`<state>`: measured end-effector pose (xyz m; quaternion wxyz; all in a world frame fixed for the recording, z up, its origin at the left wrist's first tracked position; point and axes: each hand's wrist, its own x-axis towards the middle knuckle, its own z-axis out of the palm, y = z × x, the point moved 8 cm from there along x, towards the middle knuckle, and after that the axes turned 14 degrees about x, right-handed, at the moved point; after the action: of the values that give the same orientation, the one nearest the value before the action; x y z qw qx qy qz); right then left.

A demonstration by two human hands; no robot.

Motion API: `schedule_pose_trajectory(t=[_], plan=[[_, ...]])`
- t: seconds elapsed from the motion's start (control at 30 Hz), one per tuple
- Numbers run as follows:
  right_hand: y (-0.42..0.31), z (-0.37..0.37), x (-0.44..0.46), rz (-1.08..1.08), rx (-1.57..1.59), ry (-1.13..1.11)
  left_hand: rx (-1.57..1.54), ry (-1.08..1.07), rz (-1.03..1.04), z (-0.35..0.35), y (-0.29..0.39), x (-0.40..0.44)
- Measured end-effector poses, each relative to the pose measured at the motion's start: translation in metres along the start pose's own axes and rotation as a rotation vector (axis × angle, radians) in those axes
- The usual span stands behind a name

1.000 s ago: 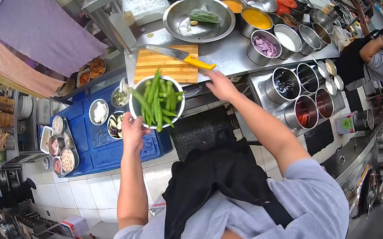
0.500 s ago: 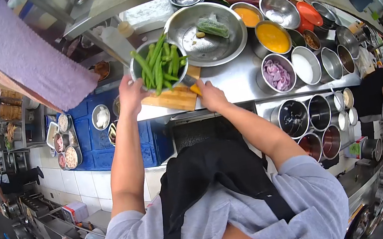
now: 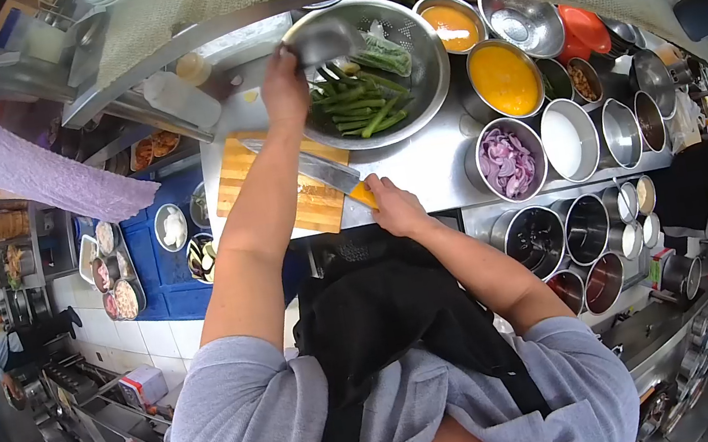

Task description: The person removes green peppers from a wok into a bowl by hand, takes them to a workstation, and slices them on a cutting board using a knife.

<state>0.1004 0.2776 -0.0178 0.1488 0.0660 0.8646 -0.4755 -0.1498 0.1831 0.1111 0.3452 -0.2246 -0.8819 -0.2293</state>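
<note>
With twelve straight ahead of me, the green okra pods [image 3: 365, 113] lie in a loose heap inside the large metal bowl [image 3: 429, 79], between three and four o'clock from my left hand [image 3: 285, 87] and just beside it. That hand is curled on the rim of a small metal bowl [image 3: 326, 41], which I hold tilted over the large one, at between one and two o'clock from my knuckles. Blur hides how my fingers wrap it, and I cannot tell whether any pods are left inside. A green bundle in clear plastic [image 3: 385, 51] shares the large bowl, touching the heap at about one o'clock from it.

My right hand [image 3: 396, 205] is closed around the yellow handle of a knife [image 3: 328, 170], its blade pointing toward ten o'clock over the wooden cutting board [image 3: 321, 214]; whether the edge touches the wood I cannot tell. From this hand the okra is at twelve, well apart. My left forearm crosses above the board. The pot of sliced purple onion [image 3: 509, 161] stands between two and three o'clock from my right hand, with the pot of yellow liquid [image 3: 506, 81] beyond it.
</note>
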Motion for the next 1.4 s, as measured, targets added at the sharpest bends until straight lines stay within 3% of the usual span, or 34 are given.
schedule_pose_trajectory(t=[0.1,0.13,0.17,0.23,0.27,0.33,0.37,0.5,0.57,0.6,0.63,0.7,0.77,0.83,0.97,1.17,1.23,1.3,1.33,1.37,1.4], plan=[[0.003,0.005,0.0,0.03,-0.028,-0.012,-0.035,0.09,-0.15,-0.024,-0.03,0.023],[0.004,0.006,0.001,0.033,-0.036,0.001,0.0,-0.135,-0.277,-0.029,-0.043,0.025],[0.003,0.008,0.002,0.033,-0.046,0.009,0.006,-0.127,-0.299,-0.031,-0.058,0.016],[-0.004,0.012,0.0,0.043,-0.074,-0.017,-0.718,-0.235,-0.741,-0.025,-0.094,-0.018],[-0.005,0.012,-0.003,0.091,-0.097,0.0,-0.895,-0.238,-0.971,-0.039,-0.096,-0.04],[-0.006,0.018,-0.002,0.151,-0.122,0.021,-0.936,-0.403,-1.15,-0.062,-0.126,-0.087],[-0.003,0.02,-0.004,0.172,-0.123,0.03,-1.015,-0.424,-1.116,-0.077,-0.137,-0.109],[-0.028,0.022,-0.019,0.198,-0.066,0.043,-0.978,-0.387,-1.247,-0.17,-0.184,-0.197],[-0.035,0.026,-0.026,0.083,0.011,0.068,-0.965,-0.377,-1.245,-0.203,-0.21,-0.242],[-0.05,0.028,-0.031,-0.111,0.014,0.103,-0.944,-0.383,-1.27,-0.22,-0.22,-0.263],[-0.056,0.033,-0.037,-0.11,0.001,0.093,-0.915,-0.386,-1.303,-0.231,-0.233,-0.285],[-0.039,0.041,-0.051,0.245,0.213,0.087,-0.913,-0.31,-1.356,-0.248,-0.256,-0.323],[-0.023,0.052,-0.056,0.259,0.247,0.067,-0.857,-0.228,-1.465,-0.263,-0.291,-0.364],[-0.022,0.065,-0.059,0.267,0.287,0.05,-0.829,0.069,-1.528,-0.279,-0.337,-0.405],[-0.034,0.079,-0.069,0.429,0.34,0.141,-0.562,0.32,-1.701,-0.306,-0.455,-0.516],[-0.024,0.083,-0.065,0.391,0.362,0.075,-0.5,0.656,-2.09,-0.254,-0.549,-0.66],[-0.034,0.08,-0.058,0.41,0.341,0.108,-0.509,0.638,-2.044,-0.247,-0.549,-0.654],[-0.043,0.073,-0.05,0.43,0.07,0.115,-0.698,0.583,-2.153,-0.232,-0.542,-0.65],[-0.052,0.069,-0.046,0.416,-0.021,0.147,-0.66,0.422,-2.234,-0.231,-0.541,-0.65],[-0.051,0.065,-0.043,0.416,-0.017,0.171,-0.479,0.239,-2.282,-0.237,-0.539,-0.649],[-0.057,0.062,-0.039,0.297,-0.177,0.149,-0.018,0.106,-2.141,-0.246,-0.563,-0.671]])
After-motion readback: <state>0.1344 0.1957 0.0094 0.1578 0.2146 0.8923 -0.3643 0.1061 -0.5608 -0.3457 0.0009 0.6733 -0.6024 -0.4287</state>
